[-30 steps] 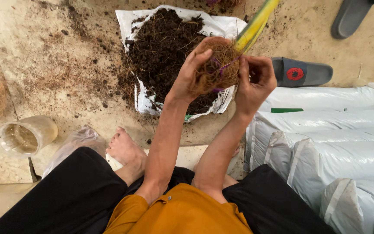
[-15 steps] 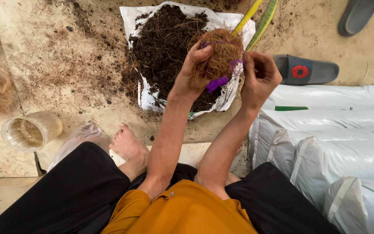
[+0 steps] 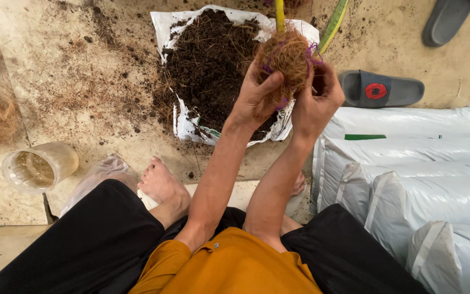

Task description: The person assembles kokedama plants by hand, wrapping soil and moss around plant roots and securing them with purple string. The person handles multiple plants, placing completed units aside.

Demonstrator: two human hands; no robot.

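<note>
- Fibre ball [image 3: 285,57]: a brown, hairy bundle of coconut-like fibre wrapped round the base of a plant, held up in both hands above an open bag of soil, in the upper middle of the head view.
- A purple string [image 3: 314,53] loops around the ball, showing on its right side and again lower down near the left palm.
- A yellow-green stem [image 3: 279,13] rises straight from the top of the ball; a long green leaf [image 3: 335,19] slants up and to the right beside it.
- Left hand [image 3: 254,100]: closed around the left and lower side of the ball, fingers curled onto the fibre.
- Right hand [image 3: 316,95]: pressed to the ball's right side, fingers bent in a grip near the string.
- White bag [image 3: 183,122] lies flat and torn open on the floor, filled with dark soil [image 3: 208,65].
- Concrete floor [image 3: 82,71] is scattered with soil crumbs.
- Clear plastic cup [image 3: 39,166] lies on its side at the left, near a bare foot [image 3: 161,185].
- Grey slipper [image 3: 382,90] sits to the right of the bag.
- White sacks [image 3: 409,163] are stacked at the right.
</note>
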